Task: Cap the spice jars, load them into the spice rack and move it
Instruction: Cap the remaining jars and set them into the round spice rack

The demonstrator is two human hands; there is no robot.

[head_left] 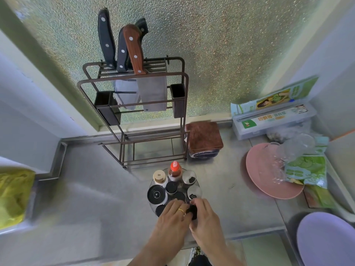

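Both hands are meeting over the near side of the round spice rack [153,182], which is sitting on the steel bench [96,179] toward its front edge. The right hand [204,215] is curling its fingers around a black jar cap [193,211]; the left hand [171,214] is resting narrowed beside it, grip unclear. Capped spice jars [156,194] are standing in the rack, with a red-topped bottle [174,168] at its far side.
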